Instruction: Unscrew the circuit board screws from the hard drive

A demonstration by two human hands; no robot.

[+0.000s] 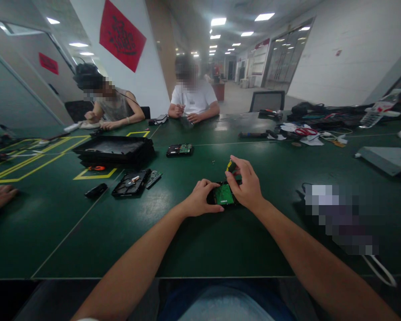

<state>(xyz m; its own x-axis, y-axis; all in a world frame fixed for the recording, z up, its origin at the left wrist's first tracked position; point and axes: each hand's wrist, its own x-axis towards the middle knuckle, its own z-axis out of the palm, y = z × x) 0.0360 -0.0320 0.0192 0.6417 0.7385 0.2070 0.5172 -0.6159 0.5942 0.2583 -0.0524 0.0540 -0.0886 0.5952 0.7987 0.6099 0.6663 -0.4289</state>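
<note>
Flat on the green table lies a hard drive [223, 195] with its green circuit board facing up. My left hand [200, 200] grips its left side, thumb along the near edge and fingers at the far edge. A short screwdriver [231, 166] with a yellow and black handle stands upright over the drive, pinched in the fingertips of my right hand [248, 185]. The screwdriver's tip is hidden, so contact with a screw cannot be made out. Small screws [213, 162] lie just beyond the drive.
To the left are an opened drive [128, 183], a loose circuit board [153, 179], a stack of black trays [115, 149] and another person's hand [2, 195]. Another drive [179, 150] lies farther back. A blurred-out object [337, 220] and a metal box [387, 159] are right. Two people sit opposite.
</note>
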